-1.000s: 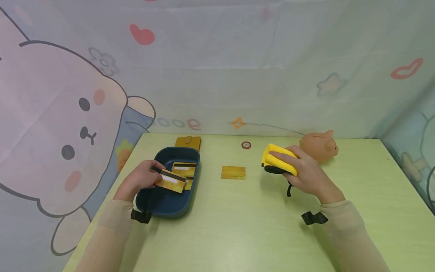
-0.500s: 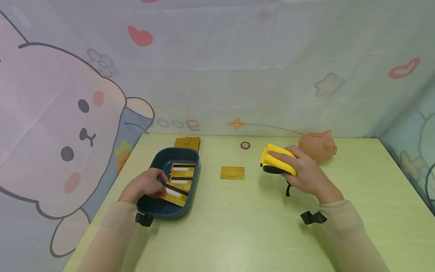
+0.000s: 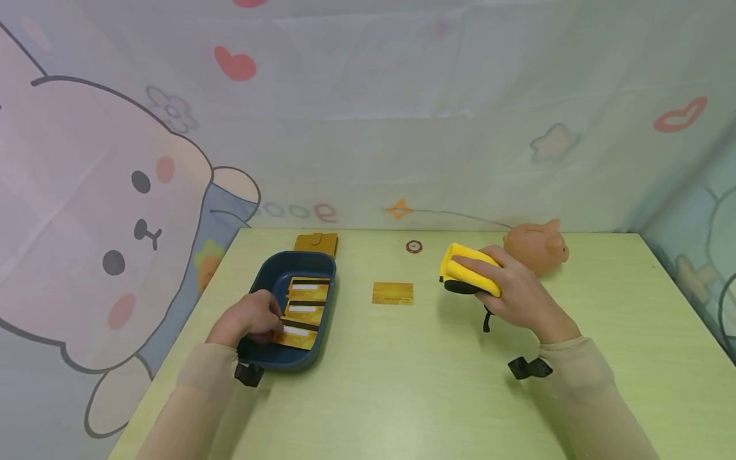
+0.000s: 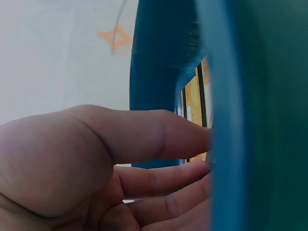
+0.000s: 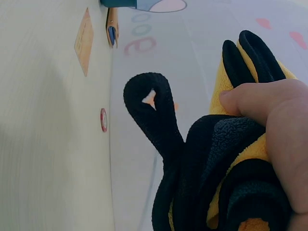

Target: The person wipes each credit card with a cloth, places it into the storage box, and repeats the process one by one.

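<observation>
In the head view my left hand [image 3: 257, 319] reaches into the dark blue tray [image 3: 332, 300] and touches the left edge of a gold bank card [image 3: 297, 337] lying there. Its thumb and fingers stand apart in the left wrist view; the tray wall hides the tips. Two more gold bank cards [image 3: 306, 311] lie in a column above that one, stripe side up. My right hand [image 3: 513, 289] grips a folded yellow towel [image 3: 467, 269] with black edging above the table. The towel's black hanging loop [image 5: 161, 110] dangles free in the right wrist view.
Between tray and towel, a single gold card [image 3: 393, 293] lies on the light green table [image 3: 397, 383]. A tan wallet [image 3: 318, 244] is behind the tray. Farther back are a red-rimmed chip [image 3: 414, 246] and, at right, an orange piggy bank [image 3: 535, 248]. A printed curtain [image 3: 368, 128] hangs behind.
My left hand has moved down and toward me, lowering the tilted card until it lies flat in the tray below the other two. My right hand keeps holding the towel in place.
</observation>
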Demonstrator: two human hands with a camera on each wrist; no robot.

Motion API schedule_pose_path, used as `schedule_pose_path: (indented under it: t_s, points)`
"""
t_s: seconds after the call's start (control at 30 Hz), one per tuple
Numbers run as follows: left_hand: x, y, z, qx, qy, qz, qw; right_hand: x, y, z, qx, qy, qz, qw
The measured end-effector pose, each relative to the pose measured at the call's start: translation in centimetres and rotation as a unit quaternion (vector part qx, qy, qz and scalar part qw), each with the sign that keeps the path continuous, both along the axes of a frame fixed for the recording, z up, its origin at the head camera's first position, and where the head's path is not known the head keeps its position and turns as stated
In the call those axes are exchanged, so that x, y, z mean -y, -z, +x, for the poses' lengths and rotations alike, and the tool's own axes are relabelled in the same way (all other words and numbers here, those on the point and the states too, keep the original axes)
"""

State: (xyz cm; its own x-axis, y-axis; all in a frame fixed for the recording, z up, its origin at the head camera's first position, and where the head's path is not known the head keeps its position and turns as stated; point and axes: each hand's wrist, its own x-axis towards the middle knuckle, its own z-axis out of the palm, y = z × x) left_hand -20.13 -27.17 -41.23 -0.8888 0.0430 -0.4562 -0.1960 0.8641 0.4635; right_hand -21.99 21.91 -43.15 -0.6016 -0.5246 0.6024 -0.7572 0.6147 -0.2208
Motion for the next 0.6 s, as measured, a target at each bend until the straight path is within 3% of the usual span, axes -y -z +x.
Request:
schedule_pose_path:
  t_s: [0.6]
  points:
    - [0.14, 0.40, 0.29, 0.014, -0.007, 0.007, 0.9998, 0.13, -0.16, 0.11, 0.002, 0.002, 0.002, 1.000]
